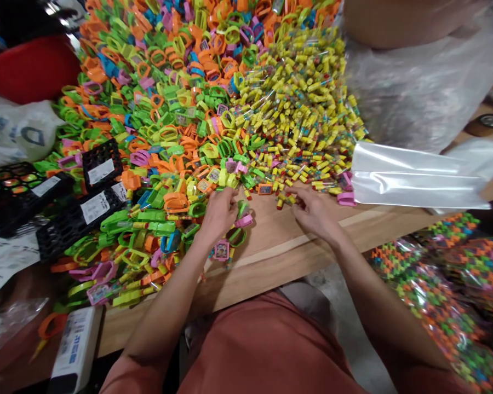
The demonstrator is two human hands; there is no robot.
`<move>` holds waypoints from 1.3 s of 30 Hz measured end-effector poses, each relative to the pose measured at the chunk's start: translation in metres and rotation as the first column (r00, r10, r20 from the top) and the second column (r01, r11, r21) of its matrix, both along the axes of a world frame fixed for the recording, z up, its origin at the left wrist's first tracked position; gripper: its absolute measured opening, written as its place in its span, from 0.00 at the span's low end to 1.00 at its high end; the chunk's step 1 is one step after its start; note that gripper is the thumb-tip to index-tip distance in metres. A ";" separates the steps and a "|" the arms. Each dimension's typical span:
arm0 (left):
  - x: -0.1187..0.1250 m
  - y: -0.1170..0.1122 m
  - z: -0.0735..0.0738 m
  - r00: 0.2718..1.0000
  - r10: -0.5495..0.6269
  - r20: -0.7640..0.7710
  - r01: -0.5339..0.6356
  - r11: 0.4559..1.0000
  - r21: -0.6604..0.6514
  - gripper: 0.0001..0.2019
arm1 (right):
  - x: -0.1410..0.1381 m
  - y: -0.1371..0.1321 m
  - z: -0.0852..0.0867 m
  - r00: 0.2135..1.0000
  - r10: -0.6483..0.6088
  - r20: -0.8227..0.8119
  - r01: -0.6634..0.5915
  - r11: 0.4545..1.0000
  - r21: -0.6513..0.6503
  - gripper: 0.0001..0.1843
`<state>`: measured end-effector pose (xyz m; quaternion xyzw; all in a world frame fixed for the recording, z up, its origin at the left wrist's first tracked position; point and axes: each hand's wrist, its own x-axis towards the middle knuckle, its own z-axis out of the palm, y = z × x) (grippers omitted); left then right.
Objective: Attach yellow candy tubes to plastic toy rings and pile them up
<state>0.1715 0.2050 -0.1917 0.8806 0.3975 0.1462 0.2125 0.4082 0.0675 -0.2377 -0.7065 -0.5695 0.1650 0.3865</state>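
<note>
A large heap of plastic toy watches [164, 109] in orange, green, pink and blue covers the wooden table [279, 235]. Beside it lies a mass of small yellow tubes [296, 109] in clear wrappers. My left hand [219, 213] rests on the heap's front edge, fingers on green and yellow pieces, and whether it holds one is hidden. Near its wrist lies a pink toy watch [221, 250]. My right hand [314, 213] reaches over bare wood, its spread fingertips at loose yellow tubes along the heap's edge.
Black plastic crates [78, 216] with white labels sit at the left, by a white sack [18, 134] and papers. A white box [77, 350] stands at the near left corner. Shiny clear plastic sheeting [419, 175] lies at the right, above bagged colourful goods [447, 279] beside the table.
</note>
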 end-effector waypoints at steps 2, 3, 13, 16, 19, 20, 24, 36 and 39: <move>0.002 -0.001 -0.006 1.000 -0.016 -0.008 0.016 1.000 0.007 0.17 | -0.012 -0.004 0.001 0.997 0.003 -0.075 -0.001 1.000 0.027 0.26; 0.002 -0.001 -0.008 1.000 -0.015 -0.017 0.016 1.000 0.016 0.18 | -0.018 -0.005 0.002 0.995 0.016 -0.100 -0.012 0.999 0.037 0.24; -0.010 0.000 -0.001 0.991 -0.126 -0.043 0.128 0.990 0.066 0.21 | -0.036 -0.011 -0.004 0.980 0.070 -0.185 -0.058 0.996 0.066 0.14; -0.001 0.001 -0.005 0.969 -0.227 -0.099 0.235 0.968 0.086 0.21 | -0.039 -0.010 -0.006 0.981 0.097 -0.166 -0.086 0.994 0.072 0.13; 0.014 0.007 -0.013 0.940 -0.294 -0.174 0.310 0.948 0.075 0.13 | -0.045 -0.010 -0.003 0.978 0.116 -0.175 -0.102 0.991 0.084 0.12; 0.018 0.010 -0.015 0.935 -0.303 -0.183 0.318 0.946 0.062 0.11 | -0.046 -0.010 -0.002 0.974 0.122 -0.190 -0.108 0.991 0.084 0.12; 0.029 0.010 -0.018 0.962 -0.255 -0.094 0.258 0.966 0.013 0.08 | -0.051 -0.012 0.000 0.960 0.125 -0.250 -0.102 0.990 0.102 0.12; 0.029 -0.046 0.004 0.953 -0.107 0.282 0.141 0.984 -0.104 0.03 | -0.065 -0.008 0.013 0.740 0.060 -0.670 0.033 0.992 0.125 0.24; 0.030 -0.055 0.001 0.947 -0.045 0.319 0.089 0.988 -0.123 0.02 | -0.066 -0.009 0.017 0.728 0.054 -0.684 0.047 0.991 0.127 0.26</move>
